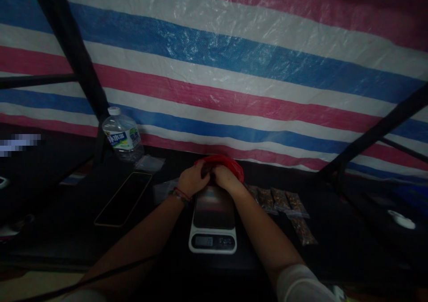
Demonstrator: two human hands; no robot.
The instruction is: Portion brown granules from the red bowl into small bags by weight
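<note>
Both hands are up at the far edge of the dark tabletop (60,244), right against the striped tarp (234,70). The left hand (193,180) is curled, fingers pinched into the red bag (227,164), and the right hand (224,177) is closed on the same bag just beside it, knuckles nearly touching. The bag sits bunched just beyond the scale (213,224), which lies between the forearms, display facing the near edge; the light is dim, so I cannot read it. To the right of the scale lies a row of small filled packets (284,202), possibly seeds. Toward the left, a phone (123,198) lies flat, and a water bottle (122,135) stands near the far left corner, by a dark pole (76,57).
</note>
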